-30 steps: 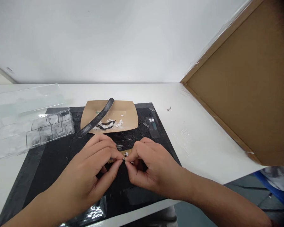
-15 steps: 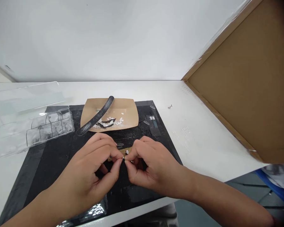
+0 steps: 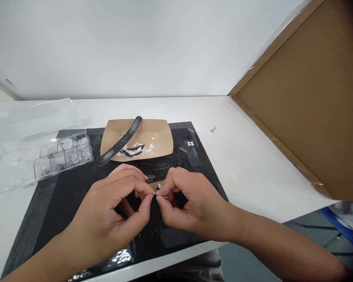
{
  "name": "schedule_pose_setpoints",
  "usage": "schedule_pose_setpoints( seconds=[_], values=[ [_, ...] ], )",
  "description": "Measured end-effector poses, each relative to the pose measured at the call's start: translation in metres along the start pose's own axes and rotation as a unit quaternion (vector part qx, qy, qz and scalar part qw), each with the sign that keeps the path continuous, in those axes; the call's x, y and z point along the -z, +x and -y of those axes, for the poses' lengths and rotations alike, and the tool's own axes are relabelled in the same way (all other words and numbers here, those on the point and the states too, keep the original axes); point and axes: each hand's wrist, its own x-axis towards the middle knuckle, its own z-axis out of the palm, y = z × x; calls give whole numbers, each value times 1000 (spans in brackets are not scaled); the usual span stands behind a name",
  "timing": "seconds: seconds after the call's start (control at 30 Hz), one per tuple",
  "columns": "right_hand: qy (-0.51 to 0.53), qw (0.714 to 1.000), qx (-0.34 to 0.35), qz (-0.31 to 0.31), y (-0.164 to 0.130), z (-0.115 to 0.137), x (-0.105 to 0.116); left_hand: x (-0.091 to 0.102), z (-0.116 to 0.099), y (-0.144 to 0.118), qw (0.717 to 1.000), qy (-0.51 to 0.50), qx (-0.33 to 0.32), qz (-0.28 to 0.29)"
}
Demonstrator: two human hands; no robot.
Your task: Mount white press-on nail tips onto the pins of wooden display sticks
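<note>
Thumb and index finger of my left hand (image 3: 117,209) are pinched together. My right hand (image 3: 191,203) faces it in a matching pinch, with the fingertips almost meeting. Between them a tiny dark and whitish piece (image 3: 155,194) shows; both hands seem to grip it, but the fingers cover most of it. Just behind the fingertips is a small brown holder (image 3: 138,193), partly hidden, bearing a round peg with a white top (image 3: 159,186). Clear nail tips (image 3: 150,177) lie beyond the hands on the black mat (image 3: 67,199).
A brown paper tray (image 3: 161,133) holds white dots and black scraps, with a curved black nail file (image 3: 119,143) across it. At left stands an open clear compartment box (image 3: 63,156). White adhesive dots (image 3: 190,143) sit on a clear strip. A cardboard box (image 3: 300,102) stands right.
Both hands keep their pinch around the tiny piece, and slightly more of it shows between the fingertips. The view has shifted a little.
</note>
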Motion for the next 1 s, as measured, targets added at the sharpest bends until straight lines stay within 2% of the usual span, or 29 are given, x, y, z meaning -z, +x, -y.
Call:
schedule_pose_setpoints(
  seconds=[0.3,0.63,1.0],
  values=[
    [-39,999,31,-13,0,-1,1,2,0,0,1000,-8,-1,4],
    [-103,992,66,-16,-3,-3,-2,9,3,3,999,0,-16,41],
    [-115,989,91,-27,-2,-5,-3,9,0,3,998,41,-18,33]
  ],
)
